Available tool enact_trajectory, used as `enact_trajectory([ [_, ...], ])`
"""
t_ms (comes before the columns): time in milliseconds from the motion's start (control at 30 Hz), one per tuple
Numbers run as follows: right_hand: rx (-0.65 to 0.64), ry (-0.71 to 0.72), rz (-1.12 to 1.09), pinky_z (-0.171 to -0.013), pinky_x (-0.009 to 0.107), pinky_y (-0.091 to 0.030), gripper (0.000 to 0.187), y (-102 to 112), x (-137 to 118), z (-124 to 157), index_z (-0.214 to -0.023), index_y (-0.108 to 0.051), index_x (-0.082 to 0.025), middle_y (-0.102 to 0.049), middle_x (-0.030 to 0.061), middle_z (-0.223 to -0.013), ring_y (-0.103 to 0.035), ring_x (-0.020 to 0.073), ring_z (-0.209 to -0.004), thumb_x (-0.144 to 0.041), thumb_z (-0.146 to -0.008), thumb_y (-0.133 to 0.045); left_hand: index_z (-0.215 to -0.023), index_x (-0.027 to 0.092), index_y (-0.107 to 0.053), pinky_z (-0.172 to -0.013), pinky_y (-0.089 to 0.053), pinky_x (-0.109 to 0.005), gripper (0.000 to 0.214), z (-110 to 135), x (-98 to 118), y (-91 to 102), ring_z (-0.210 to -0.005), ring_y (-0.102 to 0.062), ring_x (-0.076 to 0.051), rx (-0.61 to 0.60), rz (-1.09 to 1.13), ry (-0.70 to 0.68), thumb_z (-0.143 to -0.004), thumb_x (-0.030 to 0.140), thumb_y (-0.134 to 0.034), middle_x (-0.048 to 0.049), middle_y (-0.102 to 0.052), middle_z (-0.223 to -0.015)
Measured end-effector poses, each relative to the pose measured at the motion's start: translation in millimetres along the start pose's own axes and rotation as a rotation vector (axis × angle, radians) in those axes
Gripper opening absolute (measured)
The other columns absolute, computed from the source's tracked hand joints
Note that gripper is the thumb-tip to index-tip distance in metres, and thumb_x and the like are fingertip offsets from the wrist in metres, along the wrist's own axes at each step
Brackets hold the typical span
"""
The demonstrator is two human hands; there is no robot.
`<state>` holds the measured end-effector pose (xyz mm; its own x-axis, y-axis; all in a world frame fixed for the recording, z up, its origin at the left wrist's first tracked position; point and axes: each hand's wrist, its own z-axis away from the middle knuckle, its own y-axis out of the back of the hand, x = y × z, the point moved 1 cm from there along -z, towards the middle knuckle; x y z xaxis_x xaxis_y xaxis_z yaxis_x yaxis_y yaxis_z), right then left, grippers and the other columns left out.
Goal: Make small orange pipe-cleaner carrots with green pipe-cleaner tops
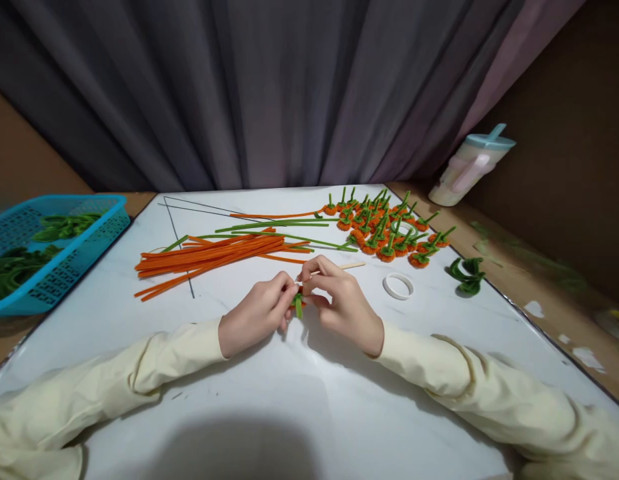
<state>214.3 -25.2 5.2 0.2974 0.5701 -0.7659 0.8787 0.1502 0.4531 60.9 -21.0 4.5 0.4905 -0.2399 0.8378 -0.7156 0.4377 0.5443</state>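
A small orange pipe-cleaner pumpkin (298, 305) with a green stem is between my two hands, low over the table. My left hand (262, 307) pinches it from the left, with thumb and fingers closed. My right hand (342, 300) meets it from the other side, fingers bent in close to the pumpkin. A thin wooden stick (353, 265) pokes out behind the right hand and seems to be tucked between its fingers. Fingers cover most of the pumpkin. Beyond the left hand lies a bundle of orange pipe cleaners (214, 255).
Several finished pumpkins (387, 252) cluster at the back right, near a white tape ring (398, 286). Green pipe cleaners (274, 225) and black wires (204, 205) lie behind. A blue basket (97, 227), curled green pieces (468, 277) and a lidded tumbler (468, 167) flank the table.
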Motion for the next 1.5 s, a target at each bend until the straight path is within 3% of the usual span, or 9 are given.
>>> enact_trajectory([
  [100, -0.015, 0.039, 0.026, -0.064, 0.027, -0.041, 0.021, -1, 1, 1, -0.06, -0.049, -0.017, -0.046, 0.0031, -0.081, -0.048, 0.014, -0.074, 0.003, -0.065, -0.044, -0.074, 0.02, -0.037, -0.053, -0.044, -0.022, 0.021, -2, -1, 1.3, -0.046, -0.057, -0.011, -0.042, 0.048, 0.032, -0.091, 0.032, -0.034, 0.0067, -0.052, -0.048],
  [233, -0.05, -0.14, -0.086, -0.066, 0.027, -0.043, 0.018, 5, 5, -4, -0.056, -0.052, -0.016, -0.046, 0.0022, -0.079, -0.049, 0.0138, -0.074, 0.0, -0.065, -0.052, -0.077, 0.018, -0.042, -0.052, -0.046, -0.022, 0.023, -5, -2, 8.2, -0.048, -0.059, -0.01, -0.129, 0.137, 0.029, -0.091, 0.035, -0.036, 0.0024, -0.06, -0.061],
  [400, -0.111, -0.34, -0.318, -0.07, 0.029, -0.046, 0.009, 14, 13, -12, -0.055, -0.06, -0.016, -0.047, 0.001, -0.079, -0.051, 0.0137, -0.076, -0.01, -0.061, -0.064, -0.104, 0.019, -0.043, -0.054, -0.051, -0.023, 0.025, -2, -10, 13.2, -0.055, -0.06, -0.01, -0.108, 0.191, -0.127, -0.086, 0.033, -0.05, -0.0026, -0.066, -0.084],
  [567, -0.14, -0.375, -0.384, -0.073, 0.03, -0.049, 0.007, 8, 26, -7, -0.061, -0.062, -0.016, -0.049, 0.0022, -0.082, -0.054, 0.0142, -0.077, -0.02, -0.064, -0.067, -0.096, 0.014, -0.056, -0.067, -0.054, -0.027, 0.024, 0, -25, 7.3, -0.066, -0.064, -0.013, -0.065, 0.298, -0.08, -0.082, 0.033, -0.056, -0.0046, -0.067, -0.082],
  [700, -0.163, -0.294, -0.397, -0.082, 0.033, -0.05, 0.017, -1, 28, -1, -0.078, -0.06, -0.017, -0.051, 0.0042, -0.094, -0.057, 0.015, -0.084, -0.025, -0.067, -0.07, -0.087, 0.013, -0.059, -0.075, -0.054, -0.031, 0.027, -3, -33, 6.7, -0.076, -0.065, -0.016, 0.033, 0.46, 0.046, -0.073, 0.035, -0.066, -0.0059, -0.069, -0.086],
  [833, -0.1, -0.193, -0.193, -0.077, 0.031, -0.052, 0.019, -7, 26, 3, -0.078, -0.054, -0.018, -0.054, 0.0034, -0.089, -0.056, 0.0151, -0.082, -0.026, -0.069, -0.07, -0.086, 0.012, -0.061, -0.081, -0.053, -0.034, 0.03, -4, -35, 6.7, -0.081, -0.066, -0.018, 0.032, 0.559, 0.128, -0.069, 0.034, -0.071, -0.0064, -0.07, -0.088],
  [1067, -0.042, -0.116, -0.067, -0.067, 0.027, -0.053, 0.006, -10, 28, 7, -0.08, -0.055, -0.02, -0.057, 0.005, -0.089, -0.057, 0.0156, -0.083, -0.023, -0.078, -0.06, -0.095, 0.013, -0.066, -0.084, -0.053, -0.032, 0.029, -1, -33, 5.4, -0.087, -0.066, -0.019, 0.053, 0.494, 0.075, -0.072, 0.031, -0.068, -0.0062, -0.071, -0.092],
  [1267, -0.045, 0.009, 0.011, -0.071, 0.029, -0.051, 0.004, -9, 30, 9, -0.083, -0.057, -0.021, -0.061, 0.0067, -0.093, -0.059, 0.017, -0.087, -0.02, -0.083, -0.053, -0.097, 0.014, -0.068, -0.072, -0.058, -0.028, 0.027, 3, -35, 6.6, -0.076, -0.069, -0.019, 0.139, 0.245, -0.069, -0.078, 0.033, -0.061, -0.0046, -0.073, -0.087],
  [1500, -0.024, 0.154, 0.081, -0.079, 0.03, -0.048, 0.014, -8, 29, 11, -0.09, -0.054, -0.021, -0.061, 0.0086, -0.098, -0.059, 0.0164, -0.091, -0.016, -0.089, -0.041, -0.098, 0.02, -0.07, -0.073, -0.057, -0.025, 0.021, 6, -35, 7.6, -0.081, -0.069, -0.019, 0.303, -0.122, -0.453, -0.082, 0.024, -0.056, -0.0027, -0.071, -0.095],
])
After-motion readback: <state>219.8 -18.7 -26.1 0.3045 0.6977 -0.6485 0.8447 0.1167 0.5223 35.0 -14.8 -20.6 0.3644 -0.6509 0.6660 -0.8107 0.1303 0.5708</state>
